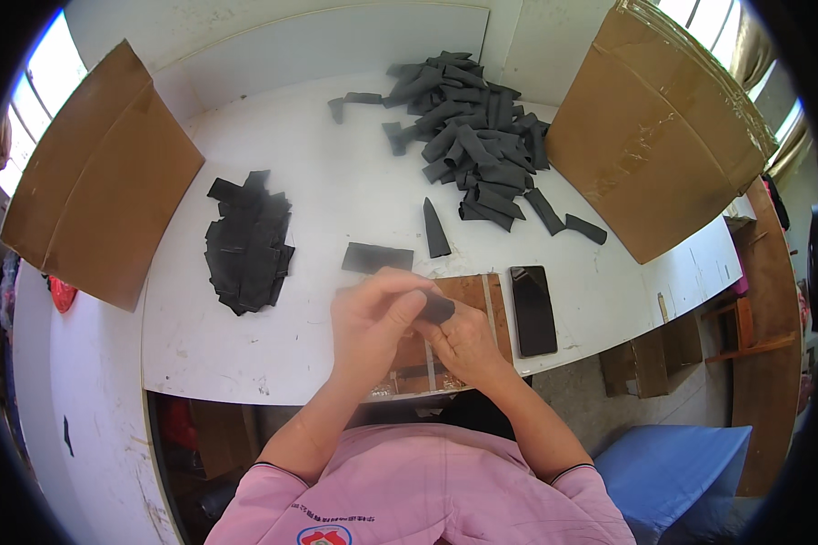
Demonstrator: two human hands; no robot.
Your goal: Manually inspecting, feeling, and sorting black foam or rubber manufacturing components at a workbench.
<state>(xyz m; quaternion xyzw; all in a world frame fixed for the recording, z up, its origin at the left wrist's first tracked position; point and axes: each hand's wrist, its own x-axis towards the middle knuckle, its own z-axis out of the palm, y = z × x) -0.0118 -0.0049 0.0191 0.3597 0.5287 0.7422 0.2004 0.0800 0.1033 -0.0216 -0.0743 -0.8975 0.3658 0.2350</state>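
Observation:
Near the front edge of the white table, my two hands meet over a brown board with pale tape strips. A small dark grey fabric piece, curled like a tube, is pinched between them. My left hand grips it with thumb and fingers from the left. On the other side, the fingers of my right hand close on its lower end. Just beyond lie a flat dark rectangle of fabric and a pointed, folded piece.
A heap of rolled dark fabric tubes fills the back right. Flat dark pieces are stacked at left. A black phone lies right of the board. Cardboard panels stand at left and right. A blue sheet hangs below right.

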